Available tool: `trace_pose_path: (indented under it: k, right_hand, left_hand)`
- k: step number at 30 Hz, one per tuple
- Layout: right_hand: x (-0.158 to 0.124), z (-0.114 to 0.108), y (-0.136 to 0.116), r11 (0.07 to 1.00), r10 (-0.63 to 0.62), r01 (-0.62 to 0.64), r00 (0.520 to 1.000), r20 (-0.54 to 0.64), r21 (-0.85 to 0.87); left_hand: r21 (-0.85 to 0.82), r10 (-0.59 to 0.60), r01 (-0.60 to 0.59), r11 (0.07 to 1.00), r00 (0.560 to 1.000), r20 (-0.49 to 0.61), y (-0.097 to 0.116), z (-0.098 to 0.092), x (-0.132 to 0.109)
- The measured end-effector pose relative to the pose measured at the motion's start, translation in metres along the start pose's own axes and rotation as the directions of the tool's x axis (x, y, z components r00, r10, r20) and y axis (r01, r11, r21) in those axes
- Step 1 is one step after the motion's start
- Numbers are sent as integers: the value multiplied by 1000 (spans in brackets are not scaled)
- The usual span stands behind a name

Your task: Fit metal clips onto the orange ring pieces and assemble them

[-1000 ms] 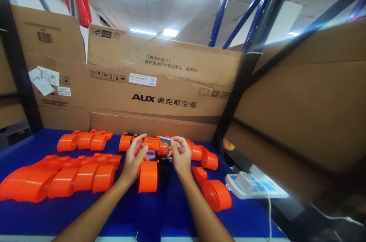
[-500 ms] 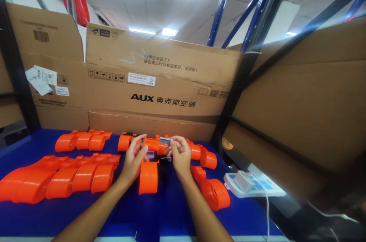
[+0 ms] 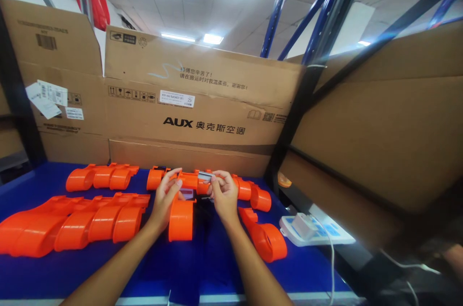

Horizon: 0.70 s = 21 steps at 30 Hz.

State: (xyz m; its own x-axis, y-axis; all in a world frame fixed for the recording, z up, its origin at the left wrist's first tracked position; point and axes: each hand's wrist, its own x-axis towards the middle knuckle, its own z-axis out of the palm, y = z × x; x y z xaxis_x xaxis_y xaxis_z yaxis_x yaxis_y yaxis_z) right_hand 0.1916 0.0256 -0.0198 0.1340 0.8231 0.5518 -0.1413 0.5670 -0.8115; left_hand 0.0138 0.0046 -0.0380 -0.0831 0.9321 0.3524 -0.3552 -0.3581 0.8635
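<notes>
My left hand (image 3: 167, 202) is closed, thumb and fingers pinching the left end of an orange plastic part (image 3: 188, 180). At that part's right side, my right hand (image 3: 224, 197) pinches a small silver-grey strip (image 3: 205, 176) between thumb and fingers. The strip lies along the top of the orange part; whether it is seated there I cannot tell. Just below the hands shows a wide orange ring (image 3: 181, 220); whether it belongs to the held part is unclear. A pale labelled item (image 3: 187, 194) is partly hidden behind the left fingers.
Rows of orange ring-shaped parts (image 3: 101, 221) cover the left of the blue table (image 3: 213, 267). Another orange part (image 3: 269, 242) lies beside my right forearm. A white power strip (image 3: 316, 229) with a cable sits at right. Cardboard (image 3: 202, 103) walls the back, beside dark posts.
The view has shifted slightly. The orange ring below my hands has moved a little left, and the silver-grey strip has moved slightly left along the orange part. Both hands keep their grips.
</notes>
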Motion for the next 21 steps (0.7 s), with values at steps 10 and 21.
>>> trace_pose_path:
  k: [10,21]
  right_hand:
    - [1,-1,3,1000,-17,16,1000,-27,-22]
    - [-1,-4,1,997,-50,47,997,-54,-57]
  left_hand:
    - [15,38,-38,999,999,8,1,4,0]
    - [41,62,-63,997,998,18,1,3,0]
